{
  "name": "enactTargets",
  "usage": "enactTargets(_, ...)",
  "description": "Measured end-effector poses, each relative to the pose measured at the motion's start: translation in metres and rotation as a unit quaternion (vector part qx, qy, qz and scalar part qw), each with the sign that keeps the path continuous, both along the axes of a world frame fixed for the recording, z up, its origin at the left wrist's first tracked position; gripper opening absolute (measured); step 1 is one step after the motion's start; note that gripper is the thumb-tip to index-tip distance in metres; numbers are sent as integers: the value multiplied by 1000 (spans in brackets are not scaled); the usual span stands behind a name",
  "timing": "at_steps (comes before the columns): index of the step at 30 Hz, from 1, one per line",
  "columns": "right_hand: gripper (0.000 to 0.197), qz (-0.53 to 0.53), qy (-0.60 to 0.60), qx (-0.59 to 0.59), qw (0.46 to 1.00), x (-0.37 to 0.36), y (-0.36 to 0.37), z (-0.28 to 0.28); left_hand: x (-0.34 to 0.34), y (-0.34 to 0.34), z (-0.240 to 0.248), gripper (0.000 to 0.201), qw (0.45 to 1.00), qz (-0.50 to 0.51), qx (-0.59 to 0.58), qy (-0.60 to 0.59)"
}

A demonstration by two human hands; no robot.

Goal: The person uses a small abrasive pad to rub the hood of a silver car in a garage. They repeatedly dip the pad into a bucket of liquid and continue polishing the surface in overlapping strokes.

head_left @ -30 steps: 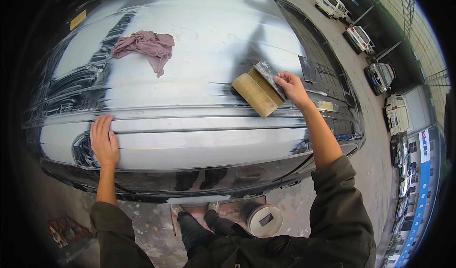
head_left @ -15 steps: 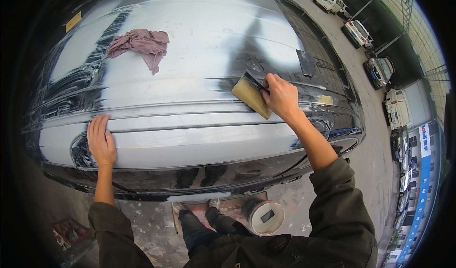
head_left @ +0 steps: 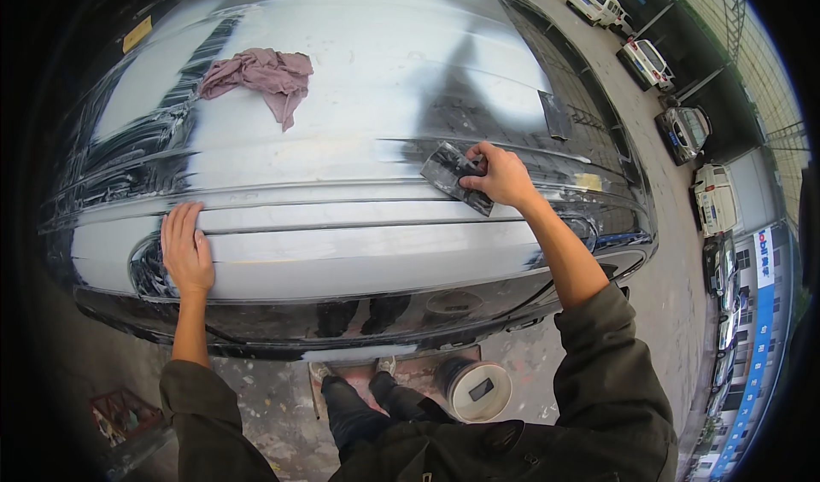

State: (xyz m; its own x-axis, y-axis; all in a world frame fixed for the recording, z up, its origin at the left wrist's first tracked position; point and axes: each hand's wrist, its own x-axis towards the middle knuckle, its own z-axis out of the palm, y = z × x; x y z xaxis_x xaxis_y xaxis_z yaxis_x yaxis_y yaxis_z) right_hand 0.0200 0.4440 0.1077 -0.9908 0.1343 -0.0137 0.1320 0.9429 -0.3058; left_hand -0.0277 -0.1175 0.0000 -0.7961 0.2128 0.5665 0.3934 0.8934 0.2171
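In my right hand (head_left: 502, 177) is a sheet of sandpaper (head_left: 451, 173), pinched between thumb and fingers at its right edge. Its dark, dusty face is turned up, over the black and grey border of the car roof (head_left: 350, 72). My left hand (head_left: 186, 247) rests flat on the pale grey panel along the near edge, fingers stretched forward, beside a dark rounded patch (head_left: 147, 268). Farther off, a crumpled mauve cloth (head_left: 260, 79) lies on the roof.
A dark sheet (head_left: 553, 115) and a yellowish piece (head_left: 588, 181) lie toward the roof's right. Below stand a bucket (head_left: 504, 401) bearing a dark rectangular object (head_left: 481, 389) and a red crate (head_left: 124, 415). Several parked vehicles (head_left: 714, 198) line the right side.
The sandpaper has been tipped over: its tan side faced up before, its dark side does now. My right hand has shifted slightly; the left stays on the panel.
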Motion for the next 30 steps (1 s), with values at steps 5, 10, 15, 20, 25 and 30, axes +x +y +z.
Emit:
enactTargets(5,31,0,202,-15,979,-13,16,32,0,-2,0,49,1000,3,-5,3)
enactTargets(10,37,121,78,96,985,-3,-9,39,-1,-2,0,49,1000,6,0,-1)
enactTargets(15,45,188,220,75,954,-39,-1,11,1,-4,3,50,1000,0,-1,-6)
enactTargets(20,62,304,227,71,923,-83,-59,-41,0,1,6,50,1000,-2,-3,-3)
enactTargets(25,61,246,307,36,919,-133,-210,-70,-6,11,4,51,1000,-23,-7,-16)
enactTargets(30,65,302,269,23,914,-113,-153,-61,2,-16,3,52,999,-4,-34,-23)
